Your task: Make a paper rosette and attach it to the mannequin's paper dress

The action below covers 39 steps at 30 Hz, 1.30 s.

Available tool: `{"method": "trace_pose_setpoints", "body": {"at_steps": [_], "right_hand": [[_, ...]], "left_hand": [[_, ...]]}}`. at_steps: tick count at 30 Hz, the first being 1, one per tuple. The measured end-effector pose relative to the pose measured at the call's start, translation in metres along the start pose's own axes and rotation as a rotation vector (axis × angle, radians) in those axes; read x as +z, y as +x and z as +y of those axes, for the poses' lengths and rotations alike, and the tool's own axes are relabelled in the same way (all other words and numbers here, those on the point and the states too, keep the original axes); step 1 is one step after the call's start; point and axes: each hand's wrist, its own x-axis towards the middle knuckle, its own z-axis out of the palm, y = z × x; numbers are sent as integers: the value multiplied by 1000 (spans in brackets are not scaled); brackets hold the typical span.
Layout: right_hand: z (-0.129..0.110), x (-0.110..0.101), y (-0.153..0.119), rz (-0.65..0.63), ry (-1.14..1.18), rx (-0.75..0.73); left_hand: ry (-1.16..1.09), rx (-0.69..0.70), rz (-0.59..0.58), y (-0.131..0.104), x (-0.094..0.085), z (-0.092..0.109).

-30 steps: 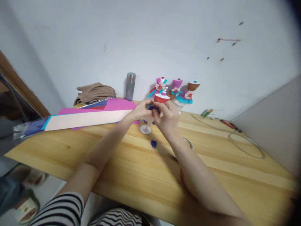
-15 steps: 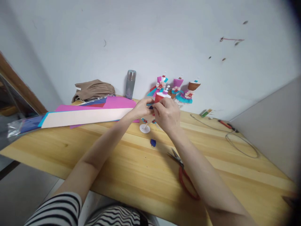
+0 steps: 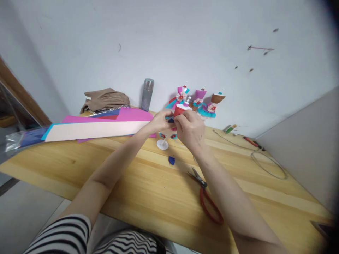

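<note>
Both hands meet at the waist of a small dress form with a red paper bodice (image 3: 179,111) and a white and pink top. My left hand (image 3: 161,121) is closed at its left side, on a small dark blue paper piece (image 3: 171,120). My right hand (image 3: 190,128) is closed in a pinch at the front, its fingertips against the blue paper and hiding part of the bodice. Below the hands is a white round base (image 3: 162,144) with red and blue bows above it. A blue paper scrap (image 3: 172,161) lies on the table in front.
Scissors with red handles (image 3: 205,192) lie beside my right forearm. Several paper-dressed forms (image 3: 199,94) stand behind. A grey flask (image 3: 147,95), brown cloth (image 3: 107,100) and long paper sheets (image 3: 97,130) are at left. A cable (image 3: 254,158) lies at right on the wooden table (image 3: 127,187).
The right hand has shifted slightly right, and more of the dark blue paper shows between the hands. The left hand stays at the form; the view has moved a little.
</note>
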Motion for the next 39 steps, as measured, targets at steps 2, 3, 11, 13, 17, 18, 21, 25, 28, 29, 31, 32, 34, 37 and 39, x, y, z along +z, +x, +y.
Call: {"method": "trace_pose_setpoints", "body": {"at_steps": [2, 3, 11, 13, 17, 18, 21, 25, 28, 29, 31, 32, 34, 37, 39], "right_hand": [[-1, 0, 1, 19, -28, -8], [-1, 0, 1, 21, -36, -12], [-2, 1, 5, -63, -14, -28], [-3, 2, 5, -54, -1, -26], [0, 3, 1, -51, 51, 33], [1, 3, 0, -52, 66, 54], [4, 3, -3, -39, 109, 107], [7, -2, -8, 17, 149, 146], [9, -8, -13, 94, 205, 216], [10, -9, -15, 112, 220, 243], [10, -9, -18, 113, 233, 284], [10, -8, -19, 102, 238, 296], [9, -4, -20, 81, 245, 320], [6, 2, -19, 73, 261, 349], [5, 4, -16, 81, 285, 374]], "left_hand": [[31, -6, 20, 1, 0, -4], [46, -6, 33, 1, 0, -6], [60, 9, 20, 3, 1, -6], [54, 14, 16, 2, 0, -2], [38, 22, 8, -1, -2, 3], [33, 18, 6, -1, -2, 3], [7, -2, -6, -1, -3, -1], [-69, 0, 6, 1, -4, -11], [-106, 10, 13, 3, -5, -17], [-109, 14, 10, 3, -5, -18], [-114, 27, -5, 3, -6, -20], [-118, 34, -13, 4, -6, -21], [-125, 44, -17, 4, -6, -22], [-127, 40, -14, 4, -6, -23], [-133, 38, -17, 4, -6, -24]]}}
